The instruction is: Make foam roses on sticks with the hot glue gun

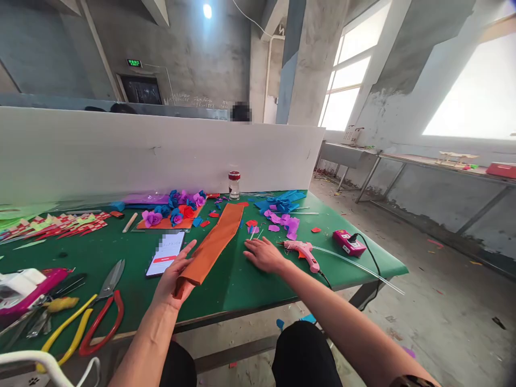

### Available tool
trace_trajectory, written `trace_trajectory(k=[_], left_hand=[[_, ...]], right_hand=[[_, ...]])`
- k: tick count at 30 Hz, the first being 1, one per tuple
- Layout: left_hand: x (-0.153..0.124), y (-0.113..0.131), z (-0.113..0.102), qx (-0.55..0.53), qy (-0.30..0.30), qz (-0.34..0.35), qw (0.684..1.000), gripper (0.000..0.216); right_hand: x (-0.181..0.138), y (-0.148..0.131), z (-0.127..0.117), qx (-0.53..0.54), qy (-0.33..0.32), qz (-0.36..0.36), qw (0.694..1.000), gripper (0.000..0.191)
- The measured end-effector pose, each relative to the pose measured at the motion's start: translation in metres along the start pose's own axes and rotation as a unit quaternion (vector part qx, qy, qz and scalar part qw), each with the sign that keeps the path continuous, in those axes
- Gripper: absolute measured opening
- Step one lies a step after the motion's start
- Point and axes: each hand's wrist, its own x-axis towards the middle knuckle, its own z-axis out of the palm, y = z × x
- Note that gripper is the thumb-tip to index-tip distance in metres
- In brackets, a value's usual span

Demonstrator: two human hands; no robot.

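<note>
A long folded strip of orange crepe paper (220, 236) slants across the green table, its near end in my left hand (171, 279). The left fingers stretch along the strip's left side, and part of the hand is hidden beneath the paper. To the right, my right hand (264, 255) lies palm down over the tabletop with its fingers apart and nothing visibly held. Just beyond its fingertips are small red paper pieces (252, 223) and thin clear sticks. A pink glue gun (301, 251) rests right of that hand. Beside my left hand lies a phone (166, 255).
Blue, purple and red paper flowers (177, 207) sit behind the phone. A red-lidded glass jar (234, 185) stands before a white board (161, 150). Scissors (110, 279) and yellow-handled pliers lie at left. A pink power box (349, 243) trails its cord over the right edge.
</note>
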Motion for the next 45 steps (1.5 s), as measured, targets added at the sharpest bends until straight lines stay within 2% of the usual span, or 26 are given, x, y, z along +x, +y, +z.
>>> trace_trajectory(k=[4,7,11,14,16,19,20,21,22,23,24,25,26,28,30,32,34,36,38,39,40,41,42,44,45], left_hand=[[-0.003,0.001,0.0,0.044,0.0,-0.008,0.999,0.073],[-0.002,-0.006,0.002,0.07,0.0,-0.018,0.997,0.071],[-0.001,-0.022,0.006,0.086,0.004,-0.048,0.995,0.068],[-0.007,-0.03,0.007,0.119,-0.002,-0.059,0.991,0.063],[-0.012,-0.032,0.008,0.121,-0.006,-0.063,0.991,0.062],[-0.016,-0.034,0.009,0.103,-0.017,-0.056,0.993,0.064],[-0.016,-0.036,0.01,0.102,-0.022,-0.052,0.993,0.065],[-0.017,-0.038,0.01,0.105,-0.027,-0.047,0.993,0.066],[-0.017,-0.04,0.01,0.118,-0.036,-0.042,0.991,0.066],[-0.018,-0.043,0.01,0.146,-0.048,-0.035,0.987,0.065],[-0.021,-0.046,0.009,0.193,-0.061,-0.023,0.979,0.063],[-0.024,-0.048,0.008,0.259,-0.073,-0.002,0.963,0.061],[-0.028,-0.049,0.006,0.339,-0.077,0.031,0.937,0.059],[-0.038,-0.048,0.0,0.493,-0.057,0.119,0.86,0.054],[-0.049,-0.038,-0.009,0.58,-0.012,0.2,0.79,0.042],[-0.06,-0.024,-0.019,0.603,0.028,0.239,0.761,0.032],[-0.069,-0.009,-0.027,0.596,0.055,0.251,0.761,0.026],[-0.076,-0.002,-0.03,0.579,0.069,0.26,0.77,0.02],[-0.083,-0.006,-0.026,0.549,0.053,0.258,0.793,0.018],[-0.087,-0.014,-0.021,0.525,0.035,0.246,0.814,0.019],[-0.091,-0.024,-0.014,0.487,0.015,0.222,0.845,0.021],[-0.095,-0.036,-0.006,0.434,-0.005,0.182,0.882,0.024],[-0.1,-0.05,0.004,0.361,-0.029,0.133,0.923,0.027],[-0.109,-0.076,0.027,0.19,-0.075,0.008,0.979,0.029],[-0.114,-0.087,0.038,0.105,-0.1,-0.059,0.988,0.03]], right_hand=[[-0.005,0.031,-0.015,-0.058,0.001,0.056,0.997,0.051],[0.001,0.028,-0.015,-0.059,0.031,0.063,0.996,0.045],[0.017,0.007,-0.007,0.055,0.039,0.046,0.997,0.038],[0.023,-0.002,-0.01,0.126,0.097,0.123,0.98,0.038],[0.014,-0.009,-0.014,0.148,0.131,0.162,0.967,0.038],[-0.023,-0.028,-0.013,0.27,0.143,0.191,0.933,0.045],[-0.04,-0.039,-0.01,0.435,0.153,0.206,0.863,0.044],[-0.057,-0.05,-0.006,0.58,0.14,0.223,0.771,0.044],[-0.073,-0.062,-0.002,0.68,0.105,0.238,0.685,0.045],[-0.087,-0.074,0.002,0.743,0.058,0.251,0.617,0.049],[-0.099,-0.084,0.006,0.78,0.017,0.259,0.569,0.051],[-0.108,-0.094,0.009,0.799,-0.01,0.264,0.54,0.05],[-0.114,-0.101,0.012,0.804,-0.021,0.268,0.531,0.046],[-0.122,-0.109,0.017,0.79,-0.001,0.282,0.544,0.04],[-0.127,-0.109,0.023,0.766,0.036,0.294,0.571,0.042],[-0.133,-0.106,0.03,0.742,0.052,0.294,0.601,0.046],[-0.141,-0.101,0.036,0.695,0.062,0.284,0.658,0.051],[-0.152,-0.098,0.037,0.594,0.101,0.262,0.754,0.051],[-0.166,-0.098,0.031,0.45,0.17,0.224,0.848,0.044],[-0.172,-0.1,0.025,0.386,0.21,0.2,0.876,0.042],[-0.178,-0.103,0.019,0.346,0.249,0.168,0.889,0.042],[-0.184,-0.108,0.012,0.339,0.28,0.128,0.889,0.043],[-0.188,-0.115,0.006,0.365,0.305,0.077,0.876,0.046],[-0.193,-0.129,-0.005,0.488,0.275,-0.032,0.828,0.052],[-0.194,-0.135,-0.009,0.548,0.247,-0.075,0.796,0.056]])
